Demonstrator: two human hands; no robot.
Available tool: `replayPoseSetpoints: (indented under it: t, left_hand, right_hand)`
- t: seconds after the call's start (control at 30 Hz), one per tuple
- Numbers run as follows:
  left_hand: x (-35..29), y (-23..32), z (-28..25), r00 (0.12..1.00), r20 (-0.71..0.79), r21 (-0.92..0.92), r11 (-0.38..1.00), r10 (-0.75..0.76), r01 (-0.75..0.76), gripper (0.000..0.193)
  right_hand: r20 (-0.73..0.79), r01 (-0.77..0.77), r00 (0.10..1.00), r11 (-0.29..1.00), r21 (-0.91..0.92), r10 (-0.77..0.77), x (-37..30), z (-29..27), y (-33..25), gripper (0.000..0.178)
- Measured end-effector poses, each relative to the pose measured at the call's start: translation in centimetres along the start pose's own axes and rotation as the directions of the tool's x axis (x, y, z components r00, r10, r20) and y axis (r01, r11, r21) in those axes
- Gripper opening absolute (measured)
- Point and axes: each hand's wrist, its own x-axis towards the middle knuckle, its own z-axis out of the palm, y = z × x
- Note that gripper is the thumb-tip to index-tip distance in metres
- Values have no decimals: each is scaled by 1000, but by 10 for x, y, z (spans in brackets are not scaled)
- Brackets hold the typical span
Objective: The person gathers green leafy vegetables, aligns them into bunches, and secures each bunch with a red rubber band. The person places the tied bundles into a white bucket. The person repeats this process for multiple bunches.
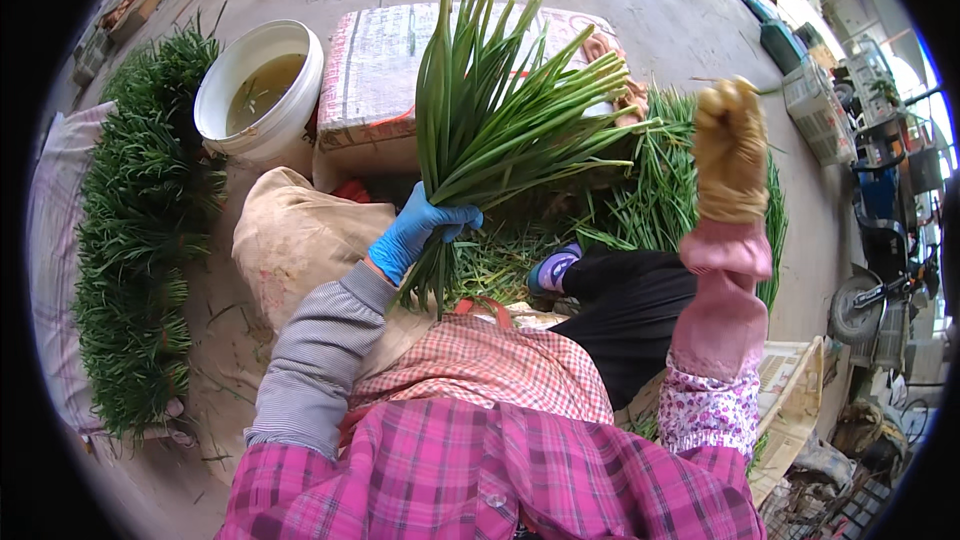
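My left hand (425, 225), in a blue glove, is closed round the lower part of a bunch of chives (500, 110). The long green stalks fan out upward and to the right over a wrapped block (368, 65) covered in pale printed sheeting. Out to the right, my right hand (730, 145), in a yellowish glove, is raised with its fingers curled in. A thin strand seems to show at its top, but what it holds, if anything, is hidden. Loose chives (645, 200) lie in a heap between the bunch and my right arm.
A white bucket (209, 105) of murky water stands left of the block. Further left, bundled greens (135, 240) form a long row on a pale cloth (60, 200). A plastic crate (800, 400) sits by my right elbow. A parked scooter (880, 230) is at far right.
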Motion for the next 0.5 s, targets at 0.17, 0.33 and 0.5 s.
replayPoseSetpoints:
  t: [0.17, 0.33, 0.5]
  left_hand:
    - [-7, 7, -8, 997, -34, -32, 997, 74, -75, 29]
    - [-7, 11, 4, 988, -44, 76, 987, 147, -143, 30]
    - [-8, 4, -4, 990, -11, 325, 937, 140, -129, 26]
  right_hand:
    - [596, -383, 638, 872, -304, 487, -35, -34, -19, 19]
    - [-81, -291, 929, 575, -765, 362, -67, 18, -14, 20]
    - [353, 366, 931, 206, -908, -99, -14, 85, -18, 35]
